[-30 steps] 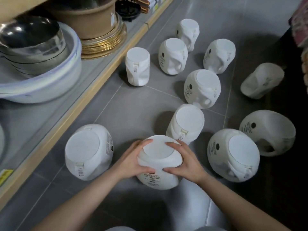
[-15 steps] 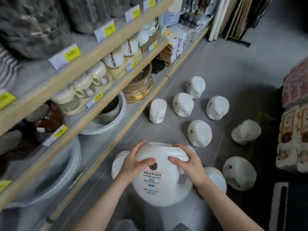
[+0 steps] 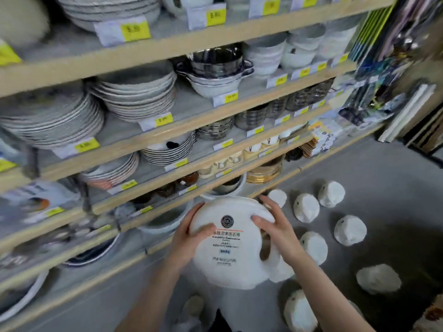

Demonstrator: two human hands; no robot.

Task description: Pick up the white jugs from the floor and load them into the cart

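Note:
I hold one white jug [image 3: 227, 250] upside down in both hands, well above the floor, its printed label facing me. My left hand [image 3: 191, 238] grips its left side and my right hand [image 3: 275, 228] grips its right side near the handle opening. Several other white jugs lie upside down or on their sides on the grey floor to the right, such as the jug [image 3: 306, 207], the jug [image 3: 350, 230] and the jug [image 3: 378, 279]. No cart is in view.
Wooden shelves [image 3: 167, 149] with stacked plates, bowls, cups and yellow price tags fill the left and top. Boards lean at the far right [image 3: 407, 111]. Grey floor tiles [image 3: 383, 168] stretch beyond the jugs.
Both hands have lifted the jug from the floor to chest height. My view has swung upward from the floor to the shelves.

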